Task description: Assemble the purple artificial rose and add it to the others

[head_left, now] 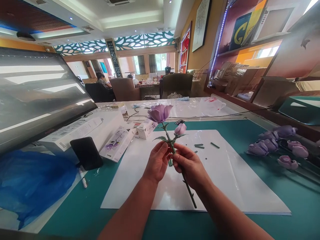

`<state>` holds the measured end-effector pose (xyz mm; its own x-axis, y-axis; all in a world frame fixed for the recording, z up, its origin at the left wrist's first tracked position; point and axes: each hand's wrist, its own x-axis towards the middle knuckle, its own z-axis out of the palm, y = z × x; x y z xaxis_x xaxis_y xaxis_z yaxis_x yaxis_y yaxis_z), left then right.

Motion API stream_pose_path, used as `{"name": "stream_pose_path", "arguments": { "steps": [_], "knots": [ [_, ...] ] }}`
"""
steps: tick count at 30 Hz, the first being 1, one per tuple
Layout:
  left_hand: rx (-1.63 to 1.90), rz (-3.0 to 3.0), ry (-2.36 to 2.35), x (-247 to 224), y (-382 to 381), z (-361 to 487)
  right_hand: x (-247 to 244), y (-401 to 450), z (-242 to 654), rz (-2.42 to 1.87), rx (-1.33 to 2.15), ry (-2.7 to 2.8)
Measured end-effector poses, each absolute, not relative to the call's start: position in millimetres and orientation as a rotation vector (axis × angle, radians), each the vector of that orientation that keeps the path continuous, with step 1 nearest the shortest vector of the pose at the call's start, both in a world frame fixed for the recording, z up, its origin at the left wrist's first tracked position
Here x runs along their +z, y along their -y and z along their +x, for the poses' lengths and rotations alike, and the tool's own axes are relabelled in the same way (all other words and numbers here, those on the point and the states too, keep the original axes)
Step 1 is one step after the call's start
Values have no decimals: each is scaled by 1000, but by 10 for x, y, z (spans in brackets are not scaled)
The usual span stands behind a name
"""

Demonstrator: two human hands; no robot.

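Note:
An artificial purple rose (pixel 160 114), with an open bloom, a smaller bud (pixel 180 129) and green leaves, stands tilted over the white sheet (pixel 200 183). My left hand (pixel 158 160) pinches its green stem just below the leaves. Fingers of my right hand (pixel 188 163) close on the same stem slightly lower, and the thorned lower end slants down toward me. Several short green stem pieces (pixel 199 146) lie on the sheet beyond my right hand, and others (pixel 170 162) show behind my fingers.
More purple flowers (pixel 265 143) lie at the right on the green mat (pixel 270 186). To the left are a black phone (pixel 86 153), a printed flower box (pixel 117 141), a blue plastic bag (pixel 37 183) and a large screen (pixel 37 90). People sit in the background.

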<state>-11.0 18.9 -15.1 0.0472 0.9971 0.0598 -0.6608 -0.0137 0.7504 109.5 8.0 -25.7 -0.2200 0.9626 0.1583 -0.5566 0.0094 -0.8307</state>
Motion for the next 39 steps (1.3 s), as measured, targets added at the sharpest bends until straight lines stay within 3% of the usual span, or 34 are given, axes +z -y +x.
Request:
{"name": "stream_pose_path", "arguments": {
  "steps": [39],
  "knots": [
    [1297,747,-477,-229,-186,-114,-273,-98,1086,-554,1566,978]
  ]
}}
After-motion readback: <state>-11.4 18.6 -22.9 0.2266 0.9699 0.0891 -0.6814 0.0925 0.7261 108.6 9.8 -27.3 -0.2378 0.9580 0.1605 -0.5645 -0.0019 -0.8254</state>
